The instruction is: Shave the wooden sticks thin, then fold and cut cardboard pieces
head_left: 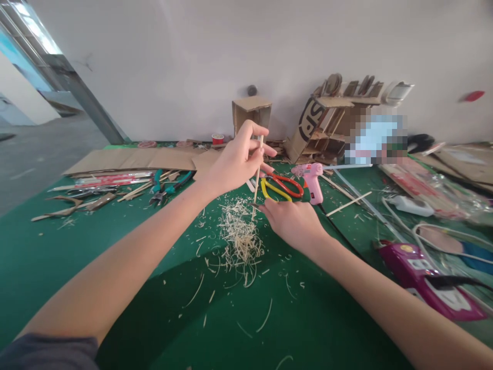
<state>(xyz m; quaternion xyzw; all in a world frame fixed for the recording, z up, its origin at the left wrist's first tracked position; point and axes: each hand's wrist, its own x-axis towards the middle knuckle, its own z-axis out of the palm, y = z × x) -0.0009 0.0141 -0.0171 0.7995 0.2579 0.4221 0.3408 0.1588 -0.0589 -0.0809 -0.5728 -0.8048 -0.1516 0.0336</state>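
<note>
A thin, pale wooden stick (257, 182) stands nearly upright, pinched between the thumb and fingers of my left hand (246, 154). Its lower end reaches down to a heap of curled wood shavings (241, 234) on the green table. My right hand (290, 218) is closed beside the stick's lower part. A small dark tip shows at its fingers against the stick, too small to name. Just beyond my right hand lie scissors (287, 186) with red and yellow handles. A pink glue gun (314, 182) rests to their right.
Pliers (159, 190), sticks and flat cardboard (134, 160) lie at the left. A small cardboard box (252, 110) and a cardboard shelf model (316, 126) stand along the wall. On the right are a magenta device (427, 280), cables and plastic-wrapped packs (435, 192).
</note>
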